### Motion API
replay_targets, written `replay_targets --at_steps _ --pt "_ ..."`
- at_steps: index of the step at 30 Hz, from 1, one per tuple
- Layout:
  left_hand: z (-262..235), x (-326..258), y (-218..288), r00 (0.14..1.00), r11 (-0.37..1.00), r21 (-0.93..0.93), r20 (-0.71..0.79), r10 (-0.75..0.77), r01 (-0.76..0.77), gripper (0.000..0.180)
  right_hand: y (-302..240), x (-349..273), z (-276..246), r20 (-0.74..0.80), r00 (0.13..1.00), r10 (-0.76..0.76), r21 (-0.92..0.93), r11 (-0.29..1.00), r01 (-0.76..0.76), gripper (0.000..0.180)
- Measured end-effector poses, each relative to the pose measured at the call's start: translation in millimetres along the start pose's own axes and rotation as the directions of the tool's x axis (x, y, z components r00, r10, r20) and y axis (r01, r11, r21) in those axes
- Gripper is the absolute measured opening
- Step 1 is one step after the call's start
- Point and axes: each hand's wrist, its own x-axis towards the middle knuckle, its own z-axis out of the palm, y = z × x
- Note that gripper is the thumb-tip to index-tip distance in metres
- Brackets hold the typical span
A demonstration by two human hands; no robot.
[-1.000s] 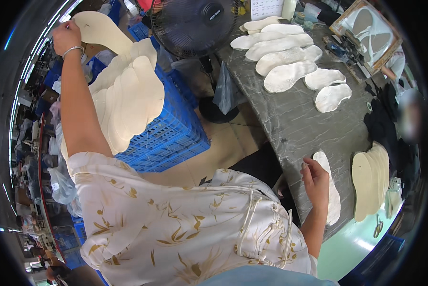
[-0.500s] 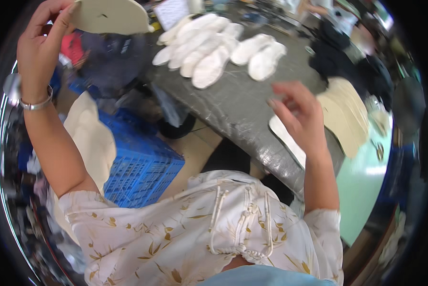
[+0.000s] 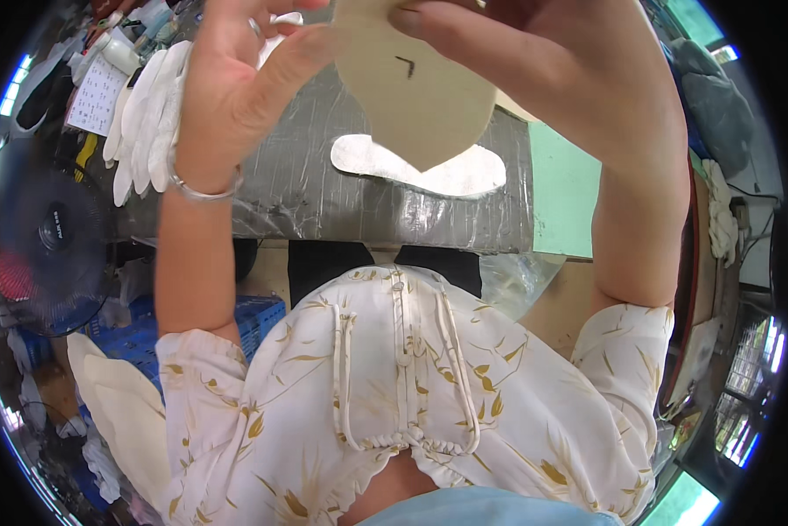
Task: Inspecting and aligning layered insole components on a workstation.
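A tan sole-shaped cut piece [image 3: 411, 83], marked with a small black tick, is held up above the grey worktable [image 3: 324, 197], close to the camera. It is pinched along its left edge by the left hand [image 3: 236, 88], thumb in front and fingers behind, and along its upper right edge by the right hand [image 3: 534, 61]; both grips are closed on the piece.

Progress, as judged: the piece appears to be under inspection or alignment, not yet laid down. One white insole-shaped piece [image 3: 420, 171] lies flat on the worktable directly below the held piece. A batch of similar white pieces [image 3: 144, 110] is stacked in an overlapping row at the worktable's far left end, so some pieces seem already handled. How many are left cannot be told.

Surface: the worktable is covered in grey, glossy wrapped sheeting, wrinkled and taped.

Room: a standing fan [image 3: 47, 241] is seen left of the worktable, a blue plastic crate [image 3: 253, 316] below its near edge, and cream-coloured sheet material [image 3: 126, 412] beside the crate. A pale green surface [image 3: 565, 188] adjoins the worktable's right end. A silver bangle [image 3: 203, 188] is worn on the left wrist.
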Motion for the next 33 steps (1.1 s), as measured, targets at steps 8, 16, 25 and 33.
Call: replay_targets --at_steps 8,16,25,33 --pt "59.9 -126.7 -88.3 0.604 0.172 -0.805 0.266 -0.751 0.568 0.059 61.1 -44.3 10.5 -0.353 0.919 0.175 0.414 0.91 -0.014 0.028" --pt "27.7 -151.2 -85.7 0.539 0.185 -0.9 0.065 -0.84 0.396 0.02 113.0 -111.4 26.6 -0.243 0.76 0.603 0.543 0.734 -0.409 0.031" --pt "22.3 -194.7 -73.1 0.291 0.137 -0.751 0.076 -0.954 0.646 0.017 126.7 -191.5 66.3 -0.019 0.472 0.881 0.425 0.435 -0.794 0.022" --pt "30.5 -191.5 -75.0 0.175 0.143 -0.527 0.011 -0.985 0.837 0.012 136.3 -216.7 64.7 0.085 0.407 0.91 0.35 0.355 -0.867 0.007"
